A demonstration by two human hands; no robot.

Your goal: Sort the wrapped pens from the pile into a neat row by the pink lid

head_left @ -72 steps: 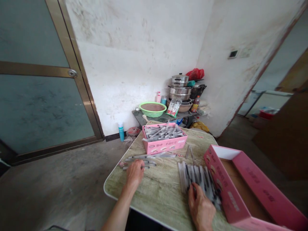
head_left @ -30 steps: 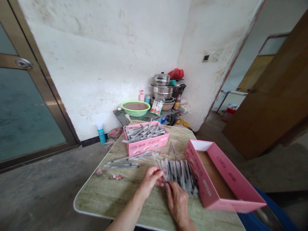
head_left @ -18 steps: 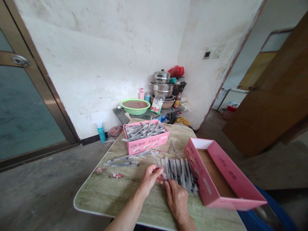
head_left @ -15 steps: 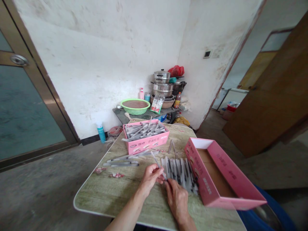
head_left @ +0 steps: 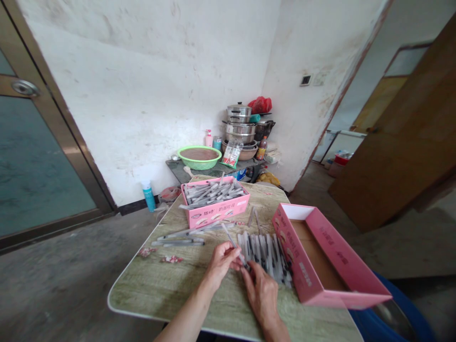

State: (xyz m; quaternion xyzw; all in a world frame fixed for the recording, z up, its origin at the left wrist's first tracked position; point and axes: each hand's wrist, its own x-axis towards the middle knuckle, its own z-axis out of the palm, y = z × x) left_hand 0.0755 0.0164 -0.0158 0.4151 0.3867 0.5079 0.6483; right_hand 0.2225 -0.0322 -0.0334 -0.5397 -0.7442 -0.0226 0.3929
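Now the pen (head_left: 230,236) has its dark near end newly exposed; the left hand (head_left: 221,261) pinches it, the right hand's (head_left: 261,287) grip unclear.

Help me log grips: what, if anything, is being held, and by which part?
The left hand pinches a slim grey stick near its lower end; the right hand is at that end, grip unclear.

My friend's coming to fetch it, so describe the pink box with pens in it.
Find the table, then its far end, near the green basin. The pink box there is heaped with jumbled pens; the other box, to the right, shows its brown bottom.
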